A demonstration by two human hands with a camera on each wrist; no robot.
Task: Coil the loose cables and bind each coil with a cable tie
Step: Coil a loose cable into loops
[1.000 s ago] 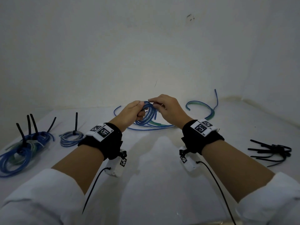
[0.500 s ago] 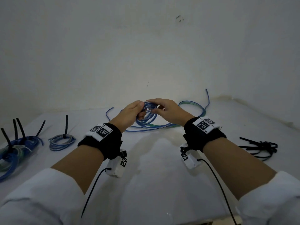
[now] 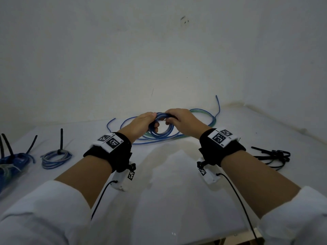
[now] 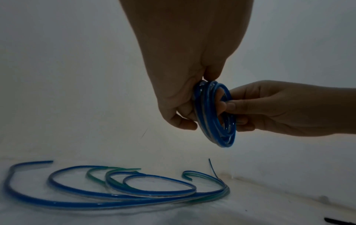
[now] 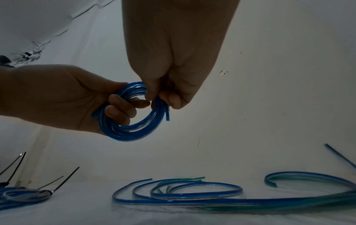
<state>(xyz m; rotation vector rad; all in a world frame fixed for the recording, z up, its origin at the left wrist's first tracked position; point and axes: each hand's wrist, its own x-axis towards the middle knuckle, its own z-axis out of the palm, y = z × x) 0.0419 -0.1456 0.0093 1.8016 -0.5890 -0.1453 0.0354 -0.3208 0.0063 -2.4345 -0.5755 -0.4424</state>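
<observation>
A small coil of blue cable (image 3: pixel 161 131) (image 4: pixel 215 115) (image 5: pixel 133 129) hangs in the air between both hands, above the white table. My left hand (image 3: pixel 144 123) (image 5: pixel 80 99) grips its left side, with fingers curled through the ring. My right hand (image 3: pixel 180 120) (image 4: pixel 269 106) pinches the coil's upper right part; a short cable end (image 5: pixel 167 116) sticks down beside its thumb. No tie is on this coil. Loose blue and green cables (image 3: pixel 200 119) (image 4: pixel 119 194) (image 5: pixel 212 196) lie on the table under and behind the hands.
Bound coils with upright black ties lie at the left: a pale blue one (image 3: pixel 55 156) and a larger blue bundle (image 3: pixel 12 161). A pile of black cable ties (image 3: pixel 272 155) lies at the right. The wall stands close behind; the table's front edge is near me.
The coil has been lifted off the loose cables and tightened into a smaller round ring. My head view has shifted slightly, so the left bundle sits further off frame.
</observation>
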